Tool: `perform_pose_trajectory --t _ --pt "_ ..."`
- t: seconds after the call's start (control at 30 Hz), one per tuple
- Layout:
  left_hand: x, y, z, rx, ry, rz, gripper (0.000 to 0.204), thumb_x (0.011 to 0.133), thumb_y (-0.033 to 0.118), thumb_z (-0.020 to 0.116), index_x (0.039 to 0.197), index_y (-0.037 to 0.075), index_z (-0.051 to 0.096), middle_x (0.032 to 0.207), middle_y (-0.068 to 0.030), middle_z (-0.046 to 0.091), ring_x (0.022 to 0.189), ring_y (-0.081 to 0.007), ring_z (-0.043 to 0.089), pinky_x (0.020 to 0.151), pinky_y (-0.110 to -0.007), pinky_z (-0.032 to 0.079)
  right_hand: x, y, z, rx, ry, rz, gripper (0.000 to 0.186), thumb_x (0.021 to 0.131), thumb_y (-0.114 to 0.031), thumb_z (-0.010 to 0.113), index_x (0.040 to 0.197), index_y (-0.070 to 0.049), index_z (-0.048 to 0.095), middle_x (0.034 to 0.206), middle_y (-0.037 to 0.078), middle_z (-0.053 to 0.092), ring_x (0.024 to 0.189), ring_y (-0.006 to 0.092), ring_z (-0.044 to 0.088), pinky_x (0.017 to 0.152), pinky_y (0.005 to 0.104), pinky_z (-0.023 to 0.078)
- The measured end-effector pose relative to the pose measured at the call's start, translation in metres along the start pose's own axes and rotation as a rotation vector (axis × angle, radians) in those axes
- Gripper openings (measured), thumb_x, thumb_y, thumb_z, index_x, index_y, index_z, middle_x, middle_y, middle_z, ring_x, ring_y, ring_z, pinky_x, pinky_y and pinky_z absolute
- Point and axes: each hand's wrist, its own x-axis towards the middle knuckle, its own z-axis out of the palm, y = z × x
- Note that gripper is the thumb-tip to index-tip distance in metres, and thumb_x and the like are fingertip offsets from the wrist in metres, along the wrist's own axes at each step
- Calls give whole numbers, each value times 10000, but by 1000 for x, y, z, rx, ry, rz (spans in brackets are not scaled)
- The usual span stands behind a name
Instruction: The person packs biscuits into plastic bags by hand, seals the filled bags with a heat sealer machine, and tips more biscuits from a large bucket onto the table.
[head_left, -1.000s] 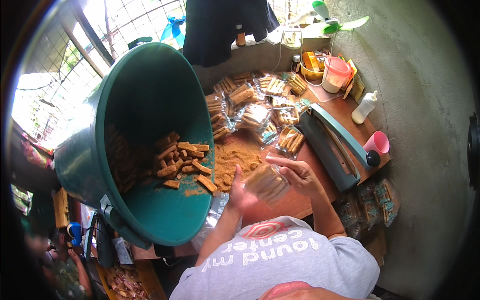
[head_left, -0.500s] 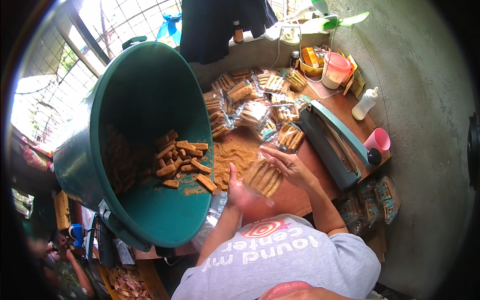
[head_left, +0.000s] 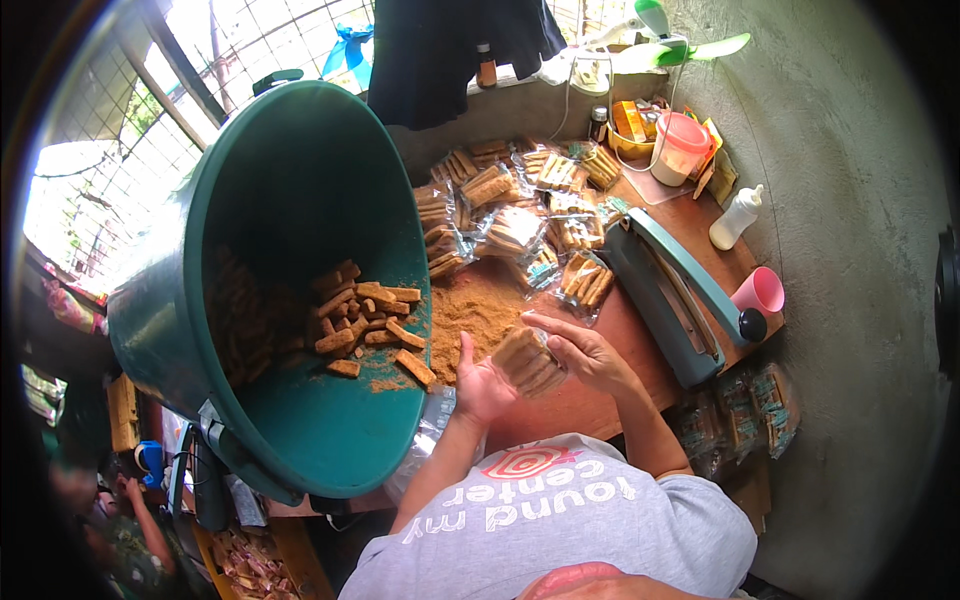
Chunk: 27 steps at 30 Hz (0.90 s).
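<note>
My right hand [head_left: 585, 355] grips a clear plastic bag of several brown stick biscuits [head_left: 527, 360] near its top. My left hand [head_left: 482, 388] is open, thumb raised, at the bag's lower left side; its fingertips are partly hidden. Just left of it a big green tub [head_left: 386, 440] lies tipped on its side, with loose biscuit sticks [head_left: 335, 340] spilling toward its mouth. Beyond my hands are a heap of brown crumbs [head_left: 470, 308] on the wooden table [head_left: 560, 420] and many filled bags [head_left: 490, 185].
A grey lever sealer [head_left: 660, 300] stands right of the crumbs, near a pink cup [head_left: 757, 290], white bottle [head_left: 735, 218] and lidded container [head_left: 682, 150]. Bags [head_left: 745, 410] sit below the table's right edge against a concrete wall. A co-worker's arm [head_left: 150, 525] shows at lower left.
The bag has shifted and turned in my right hand, now more upright and compact. My left hand has moved slightly, staying at the bag's left. Tub and heaped bags stay in place.
</note>
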Motion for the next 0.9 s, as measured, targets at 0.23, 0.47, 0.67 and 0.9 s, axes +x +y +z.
perform_pose_trajectory --t 0.23,0.47,0.67,0.9 --pt "1 -1 4 -45 -118 -32 922 811 744 247 1352 5 348 1386 -189 368 1260 -364 375 1086 -490 214 11 14 3 -107 80 64 420 965 -261 449 1338 -70 424 936 16 582 819 87 504 752 225 430" --pt "-3 3 -10 -45 -70 -12 952 809 748 238 1369 -19 303 1377 -201 377 1286 -332 348 1089 -471 200 -9 -14 -4 294 -120 168 420 968 -254 439 1349 -80 411 983 -13 558 856 25 473 758 173 407" --pt "-1 -3 10 -116 -212 -68 930 817 733 270 1358 -21 325 1348 -206 412 1262 -330 381 1075 -471 235 -3 7 -4 25 16 45 443 966 -256 446 1369 -82 385 831 -52 492 698 19 402 631 180 376" --pt "-4 0 2 -20 34 9 932 811 737 283 1361 -14 323 1371 -185 394 1276 -334 361 1079 -477 222 -11 -22 -10 358 -140 76 486 963 -271 439 1383 -47 340 633 -85 359 570 14 320 517 167 262"
